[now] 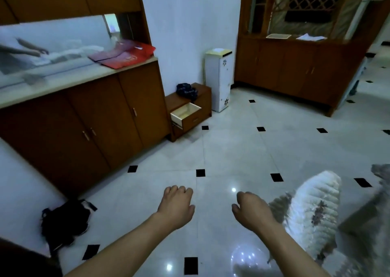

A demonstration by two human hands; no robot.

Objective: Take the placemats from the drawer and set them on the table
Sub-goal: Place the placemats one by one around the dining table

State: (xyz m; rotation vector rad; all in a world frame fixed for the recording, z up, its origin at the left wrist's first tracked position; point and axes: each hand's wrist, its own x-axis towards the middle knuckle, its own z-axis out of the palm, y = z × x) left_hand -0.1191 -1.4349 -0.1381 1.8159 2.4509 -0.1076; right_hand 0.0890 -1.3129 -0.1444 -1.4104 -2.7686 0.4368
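- So, both hands were out in front over the glossy white floor tiles with little black diamond insets (232, 150), holding nothing. The left hand (176, 208) had its fingers curled loosely inward, and the right hand (251, 210) was half curled too, thumb apart from the rest.
- The small brown wooden nightstand-type cabinet (190, 109) sat well ahead, in the corner by the white wall, just beside the long brown sideboard with the pale countertop (88, 116). Its pale-lined top drawer (185, 113) was pulled open.
- Honestly couldn't spot any placemats from there. The bit of drawer interior that showed looked bare, so they were either lying flat and low or hidden by the angle. No table in view either, far as I could tell.
- My guess on handling: placemats are usually light, thin and floppy, maybe a bit slick if stacked. I'd slide fingers under one edge of the stack, thumbs on top, and lift with both hands so nothing fanned out.
- A fluffy white-and-grey animal (312, 209) was right by the right arm, so possible trip hazard.
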